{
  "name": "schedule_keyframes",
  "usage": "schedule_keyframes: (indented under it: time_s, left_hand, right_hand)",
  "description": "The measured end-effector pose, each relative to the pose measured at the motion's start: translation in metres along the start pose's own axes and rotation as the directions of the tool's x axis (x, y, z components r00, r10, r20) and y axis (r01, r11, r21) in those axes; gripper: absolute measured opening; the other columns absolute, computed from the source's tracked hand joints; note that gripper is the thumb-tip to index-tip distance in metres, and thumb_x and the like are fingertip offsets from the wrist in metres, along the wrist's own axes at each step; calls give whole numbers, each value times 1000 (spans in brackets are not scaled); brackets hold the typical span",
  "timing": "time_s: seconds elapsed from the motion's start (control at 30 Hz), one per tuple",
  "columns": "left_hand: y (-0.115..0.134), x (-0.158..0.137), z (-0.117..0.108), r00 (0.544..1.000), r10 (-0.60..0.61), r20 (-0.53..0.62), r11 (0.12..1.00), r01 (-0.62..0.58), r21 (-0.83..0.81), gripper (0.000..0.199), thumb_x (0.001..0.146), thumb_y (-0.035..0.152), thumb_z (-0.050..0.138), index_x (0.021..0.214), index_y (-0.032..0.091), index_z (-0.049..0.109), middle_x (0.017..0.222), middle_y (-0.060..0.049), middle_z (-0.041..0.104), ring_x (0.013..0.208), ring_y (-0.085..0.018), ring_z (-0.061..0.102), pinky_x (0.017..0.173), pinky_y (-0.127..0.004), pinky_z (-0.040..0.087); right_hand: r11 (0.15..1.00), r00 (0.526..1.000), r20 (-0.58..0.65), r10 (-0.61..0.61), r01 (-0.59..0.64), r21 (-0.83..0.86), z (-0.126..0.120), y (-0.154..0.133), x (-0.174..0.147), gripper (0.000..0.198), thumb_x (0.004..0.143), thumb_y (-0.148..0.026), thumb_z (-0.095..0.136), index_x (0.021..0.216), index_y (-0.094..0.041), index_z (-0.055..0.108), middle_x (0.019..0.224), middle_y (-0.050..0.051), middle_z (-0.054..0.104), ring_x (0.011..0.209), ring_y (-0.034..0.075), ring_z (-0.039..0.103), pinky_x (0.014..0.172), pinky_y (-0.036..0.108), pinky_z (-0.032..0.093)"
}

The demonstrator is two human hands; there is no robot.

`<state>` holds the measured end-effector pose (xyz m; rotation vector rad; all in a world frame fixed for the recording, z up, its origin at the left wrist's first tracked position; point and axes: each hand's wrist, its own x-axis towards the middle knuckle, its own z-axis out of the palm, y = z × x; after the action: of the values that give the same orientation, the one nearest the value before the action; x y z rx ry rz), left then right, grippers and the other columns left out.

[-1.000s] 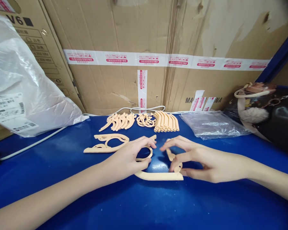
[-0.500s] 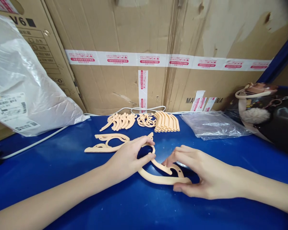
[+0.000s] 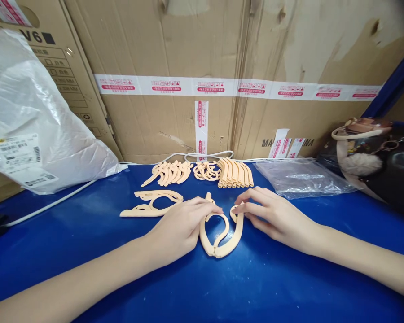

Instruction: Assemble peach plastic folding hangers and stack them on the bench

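A beige plastic folding hanger [image 3: 234,244] stands bent into a U on the blue table, its two arms meeting at the near end. Its curved hook [image 3: 226,226] lies between the arms. My left hand [image 3: 185,224] is closed around the left arm, fingers over its top and thumb hidden. At the tip of the right arm, the bent fingers of my right hand [image 3: 269,215] hold on; its thumb is out of sight. Left of these lies another folded hanger [image 3: 131,213], partly behind my left hand.
Along the back lie loose hanger hooks [image 3: 207,171], small curved pieces [image 3: 171,172] and stacked hanger arms [image 3: 235,172]. A clear plastic bag [image 3: 299,177] is at the right, near a dark bag [image 3: 393,170]. A white parcel [image 3: 54,125] stands left; cardboard boxes [image 3: 175,121] wall the back.
The hanger's right arm has swung up and away from me, folding toward the left arm. My right hand has moved with it, farther back; my left hand stays on the left arm.
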<state>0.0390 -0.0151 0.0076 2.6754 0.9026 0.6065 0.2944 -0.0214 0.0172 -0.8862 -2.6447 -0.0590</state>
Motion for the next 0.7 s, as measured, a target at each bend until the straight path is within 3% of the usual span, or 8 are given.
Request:
schedule_keyframes:
  time_s: [0.17,0.27,0.4,0.5,0.6,0.7]
  left_hand:
    - [0,0,1,1000,4,-22,999,-3,42,49,82,1,37,124,23,49,122,-3,62,111,-21,55,92,-40,45]
    - [4,0,-2,1000,19,-19,1000,-19,24,51,81,3,39,127,25,46,130,-4,57,120,-22,50,98,-43,42]
    - [6,-2,-5,996,84,28,996,-84,-6,65,77,11,50,138,25,34,147,-5,39,134,-24,35,110,-48,31]
    - [7,-3,-6,993,78,83,997,-78,-9,69,79,23,56,142,21,28,148,-9,37,136,-26,32,113,-51,24]
    - [10,-1,-8,994,58,95,998,-59,8,62,79,32,61,135,19,39,138,-10,48,130,-26,41,113,-51,22]
    - [14,1,-9,986,102,134,994,-105,14,71,74,43,68,135,19,41,141,-10,45,133,-28,37,115,-52,15]
  right_hand:
    - [1000,1000,13,21,-21,15,-1,-4,0,22,91,-22,45,102,-19,64,102,8,60,89,19,58,78,36,47]
    - [990,998,65,3,-12,139,-4,-9,1,28,93,-23,44,116,-20,60,117,9,56,105,19,56,90,34,47]
    - [930,990,140,-13,-39,365,-7,-10,4,30,96,-22,39,122,-21,55,127,8,54,115,17,53,98,32,44]
    - [907,995,70,78,-99,409,-7,-8,5,22,96,-26,41,110,-20,57,113,8,60,103,17,57,89,32,47]
    - [934,972,-16,232,-219,284,-6,-5,5,19,94,-34,46,94,-19,59,92,5,62,84,17,58,74,31,47]
    - [931,958,22,287,-284,230,-5,-1,4,26,93,-41,47,84,-19,59,81,2,59,74,15,54,67,29,42]
